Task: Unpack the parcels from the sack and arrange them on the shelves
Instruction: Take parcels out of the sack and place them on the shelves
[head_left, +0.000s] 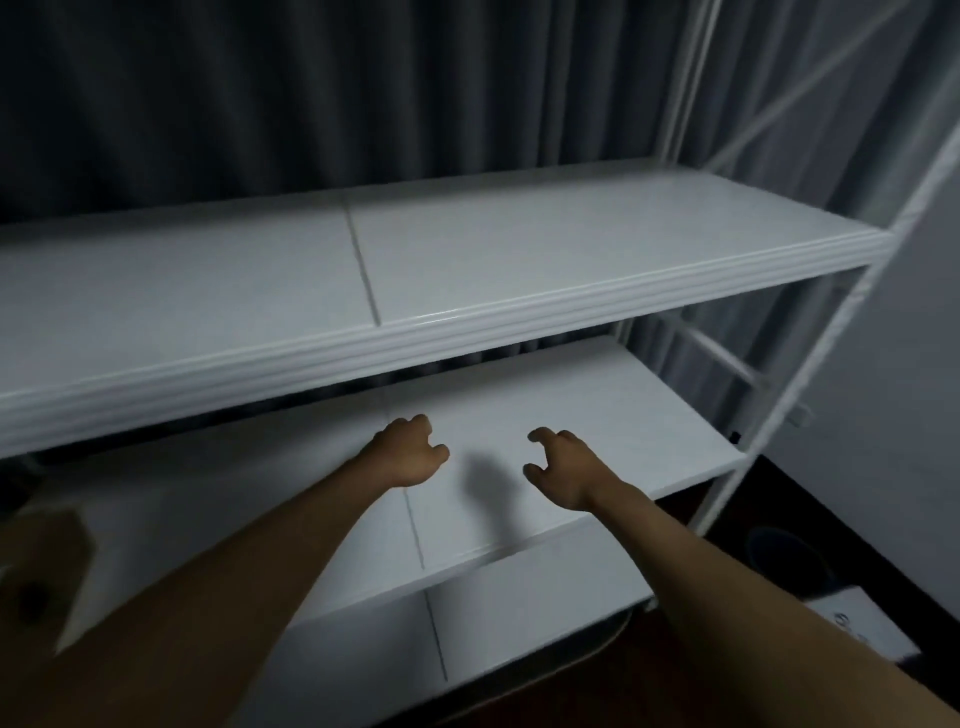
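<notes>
White shelves stood before a dark curtain.
Over the middle shelf, left hand and right hand hovered loosely curled, holding nothing; a brown parcel sat at its left end.

Three white shelves, two hands, one cardboard box.

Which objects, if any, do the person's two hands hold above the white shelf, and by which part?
Nothing is held. The left hand and the right hand both hover over the middle shelf with fingers loosely curled around nothing.
</notes>
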